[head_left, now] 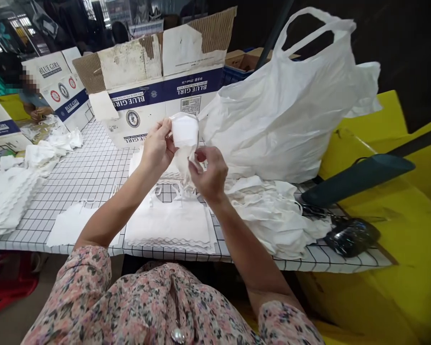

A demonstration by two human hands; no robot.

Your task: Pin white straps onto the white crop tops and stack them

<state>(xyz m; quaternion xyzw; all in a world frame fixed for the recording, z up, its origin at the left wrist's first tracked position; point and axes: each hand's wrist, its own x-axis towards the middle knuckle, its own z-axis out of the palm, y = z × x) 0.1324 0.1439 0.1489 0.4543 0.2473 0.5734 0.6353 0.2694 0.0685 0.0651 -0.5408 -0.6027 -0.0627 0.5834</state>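
A small white fabric piece is held up over the table, with a smooth, squarish upper part and thin, crumpled cloth below. My left hand pinches its left edge between thumb and fingers. Lower down, my right hand has its fingers closed on the crumpled part. Under both hands lies a neat stack of white fabric pieces with wavy edges and narrow straps at the far side. To the right of the stack spreads a loose heap of white fabric pieces.
Behind my hands stands an opened cardboard box, beside a large white plastic bag. A dark green tube and a black wrapped bundle are at the right. More white stacked fabric lies left. Another person sits far left.
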